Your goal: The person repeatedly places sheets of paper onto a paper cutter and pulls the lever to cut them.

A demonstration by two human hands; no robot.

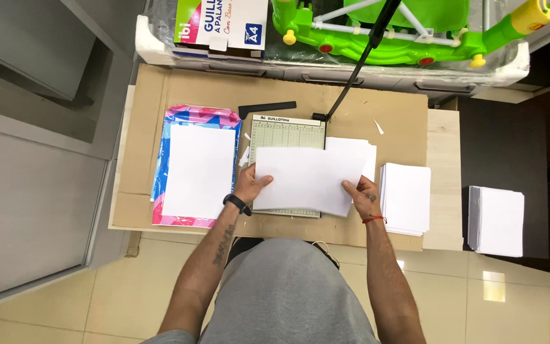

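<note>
The left hand and the right hand each pinch one end of a white paper sheet, fingers closed on it, over the paper cutter in the middle of the tabletop. The sheet hides most of the cutter's grid. A smooth paper stack lies near the right edge, and an opened ream on glossy wrapping near the left edge.

Bright, even overhead light, soft shadows, sharp focus, slight glare on the floor tiles

Four paper stacks, one guillotine
</note>
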